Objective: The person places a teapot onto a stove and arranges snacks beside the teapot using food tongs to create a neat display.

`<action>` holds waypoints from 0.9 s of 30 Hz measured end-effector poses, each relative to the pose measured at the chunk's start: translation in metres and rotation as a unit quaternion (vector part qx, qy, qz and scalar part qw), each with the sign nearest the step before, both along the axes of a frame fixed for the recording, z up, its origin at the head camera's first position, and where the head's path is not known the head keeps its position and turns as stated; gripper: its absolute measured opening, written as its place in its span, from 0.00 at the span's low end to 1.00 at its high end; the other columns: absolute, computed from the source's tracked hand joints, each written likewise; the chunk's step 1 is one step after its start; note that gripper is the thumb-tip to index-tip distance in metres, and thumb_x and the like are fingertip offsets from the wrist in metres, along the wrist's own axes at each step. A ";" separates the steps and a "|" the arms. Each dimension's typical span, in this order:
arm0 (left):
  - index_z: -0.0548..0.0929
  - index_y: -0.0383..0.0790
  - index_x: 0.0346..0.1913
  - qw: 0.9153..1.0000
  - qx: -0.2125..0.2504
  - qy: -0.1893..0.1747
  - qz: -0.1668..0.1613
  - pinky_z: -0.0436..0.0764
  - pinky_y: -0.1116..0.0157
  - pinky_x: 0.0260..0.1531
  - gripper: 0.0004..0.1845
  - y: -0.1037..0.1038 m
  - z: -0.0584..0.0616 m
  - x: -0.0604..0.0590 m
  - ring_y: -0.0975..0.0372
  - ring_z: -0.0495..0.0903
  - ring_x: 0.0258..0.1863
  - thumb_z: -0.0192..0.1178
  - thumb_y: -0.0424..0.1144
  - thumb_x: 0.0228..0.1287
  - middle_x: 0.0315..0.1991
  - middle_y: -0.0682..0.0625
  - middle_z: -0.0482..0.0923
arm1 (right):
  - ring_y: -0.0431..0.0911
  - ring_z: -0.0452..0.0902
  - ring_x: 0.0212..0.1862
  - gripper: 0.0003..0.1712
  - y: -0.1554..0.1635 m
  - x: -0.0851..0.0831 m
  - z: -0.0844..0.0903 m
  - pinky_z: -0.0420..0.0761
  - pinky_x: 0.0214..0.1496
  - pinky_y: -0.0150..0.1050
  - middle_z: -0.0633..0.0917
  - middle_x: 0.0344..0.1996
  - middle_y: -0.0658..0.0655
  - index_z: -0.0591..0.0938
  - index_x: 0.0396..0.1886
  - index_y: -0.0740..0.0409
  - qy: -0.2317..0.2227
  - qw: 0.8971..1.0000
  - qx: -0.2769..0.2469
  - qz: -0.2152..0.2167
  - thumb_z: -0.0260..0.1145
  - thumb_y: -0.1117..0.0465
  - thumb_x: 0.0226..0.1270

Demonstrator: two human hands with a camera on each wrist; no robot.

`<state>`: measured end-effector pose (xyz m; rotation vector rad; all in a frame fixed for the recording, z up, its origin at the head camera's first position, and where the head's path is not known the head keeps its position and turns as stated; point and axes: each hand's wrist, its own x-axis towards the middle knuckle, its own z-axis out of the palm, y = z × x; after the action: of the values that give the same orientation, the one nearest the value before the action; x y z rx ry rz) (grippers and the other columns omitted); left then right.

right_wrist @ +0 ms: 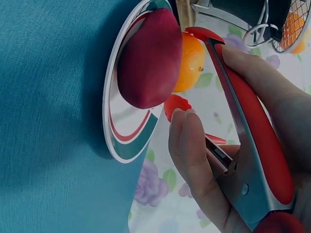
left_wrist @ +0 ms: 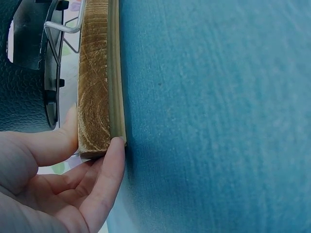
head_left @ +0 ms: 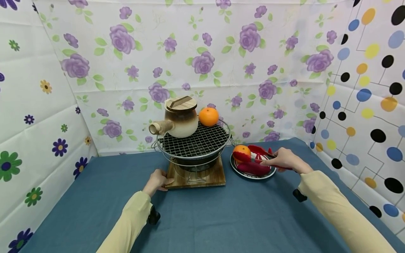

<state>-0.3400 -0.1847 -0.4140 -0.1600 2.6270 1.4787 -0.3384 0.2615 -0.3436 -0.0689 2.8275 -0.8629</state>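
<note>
While scanning from the left across the blue cloth [head_left: 221, 218], noting the left hand [head_left: 157, 181] at the near left corner of the wooden board [head_left: 196, 175], lightly pinching that corner with thumb on top and forefinger at the edge, other fingers loosely curled beneath and holding nothing else. Seeing on the board a small black stove with a wire grill [head_left: 193, 142], carrying a lidded clay pot [head_left: 180, 121] with a side handle on its left half and a grill orange [head_left: 208, 116] just beside the pot at the back right. Moving right, finding a round plate [head_left: 253, 174] just beside the board, holding the plate orange [head_left: 242, 153] at its left and a dark red tuber [head_left: 253, 168] lying against it. Noting the right hand [head_left: 284, 160] wrapping fingers and thumb round red-handled tongs [head_left: 264, 156], squeezing them partway, tips reaching to the plate orange; one tip lying over the fruit, the other below it, but not managing to tell whether already clamping. Judging the plate orange to be firm, round, fairly light, with smooth peel, so likely rolling or slipping from narrow tips; judging the best hold to be across its widest part, pressing steadily without crushing.
</note>
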 end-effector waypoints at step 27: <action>0.73 0.27 0.29 1.000 -0.009 -0.006 0.007 0.82 0.61 0.22 0.09 0.001 0.000 -0.002 0.58 0.71 0.18 0.63 0.29 0.56 0.21 0.44 0.64 | 0.45 0.74 0.16 0.29 0.000 -0.001 -0.006 0.74 0.23 0.38 0.70 0.10 0.52 0.78 0.25 0.62 0.012 1.000 -0.010 0.003 0.68 0.38 0.47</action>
<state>-0.3416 -0.1842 -0.4142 -0.1887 2.6360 1.4556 -0.3397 0.2616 -0.3491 -0.0925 2.8391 -0.8956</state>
